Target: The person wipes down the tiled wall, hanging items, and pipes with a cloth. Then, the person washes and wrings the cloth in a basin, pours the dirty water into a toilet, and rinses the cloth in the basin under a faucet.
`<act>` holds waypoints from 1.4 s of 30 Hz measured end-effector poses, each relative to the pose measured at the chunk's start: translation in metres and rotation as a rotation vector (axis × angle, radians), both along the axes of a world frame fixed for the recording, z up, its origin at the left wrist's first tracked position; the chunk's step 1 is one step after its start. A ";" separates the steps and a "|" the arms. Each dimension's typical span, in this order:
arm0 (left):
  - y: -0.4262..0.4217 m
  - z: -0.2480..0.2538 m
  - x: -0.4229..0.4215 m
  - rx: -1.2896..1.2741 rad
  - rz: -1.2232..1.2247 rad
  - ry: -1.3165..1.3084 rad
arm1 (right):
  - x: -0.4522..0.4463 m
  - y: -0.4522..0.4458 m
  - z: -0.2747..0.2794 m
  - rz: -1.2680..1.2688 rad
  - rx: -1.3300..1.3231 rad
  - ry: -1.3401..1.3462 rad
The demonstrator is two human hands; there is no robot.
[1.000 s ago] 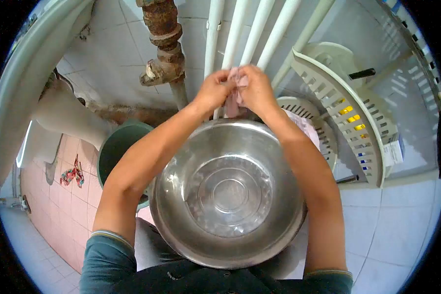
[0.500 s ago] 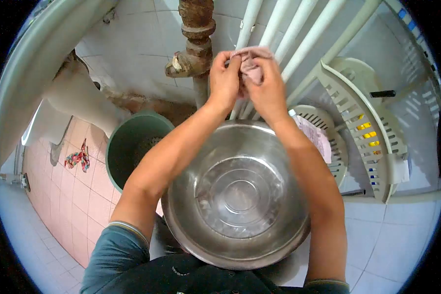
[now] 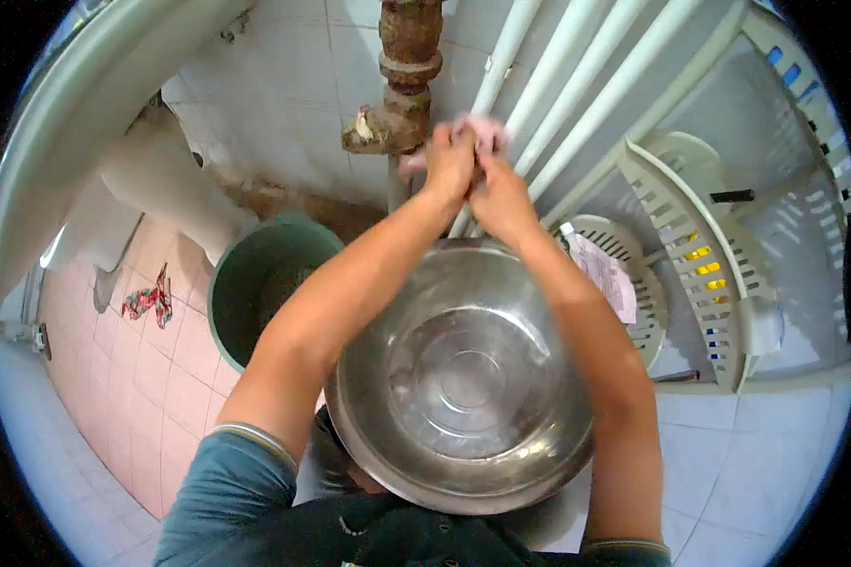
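Observation:
A crumpled pink cloth (image 3: 485, 130) is bunched between my two hands, beyond the far rim of the metal basin. My left hand (image 3: 451, 165) is closed on it, and part of the cloth pokes out to the left of that hand. My right hand (image 3: 501, 198) grips it too, close against the left, with the fingers partly hidden and a little blurred. Below my forearms sits the wide stainless steel basin (image 3: 407, 454), with a shiny bottom marked by round rings.
A green bucket (image 3: 219, 312) stands left of the basin. Rusty pipe (image 3: 409, 66) and white pipes (image 3: 577, 71) run up the wall ahead. At right is a slotted plastic corner shelf (image 3: 667, 222); a pink printed packet (image 3: 603, 274) lies nearby. A patterned cloth (image 3: 151, 300) lies on the tiles.
My hands have drawn closer together and lower, bunching the cloth more tightly, with some of it now showing at the left. The view has shifted slightly.

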State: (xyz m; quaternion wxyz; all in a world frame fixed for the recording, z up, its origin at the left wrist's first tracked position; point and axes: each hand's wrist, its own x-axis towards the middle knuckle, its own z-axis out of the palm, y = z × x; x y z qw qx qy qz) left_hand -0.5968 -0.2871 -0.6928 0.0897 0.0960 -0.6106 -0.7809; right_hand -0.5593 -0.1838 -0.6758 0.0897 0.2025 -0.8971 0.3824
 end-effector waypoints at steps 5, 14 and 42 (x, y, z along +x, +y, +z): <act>-0.002 -0.055 -0.001 0.468 -0.294 -0.317 | 0.003 0.009 -0.036 0.048 0.168 -0.188; 0.030 0.103 0.027 -0.069 -0.115 0.674 | 0.034 0.032 0.076 -0.148 -0.095 0.695; 0.042 0.048 0.046 0.428 -0.550 -0.013 | 0.047 0.050 0.033 -0.165 -0.572 0.245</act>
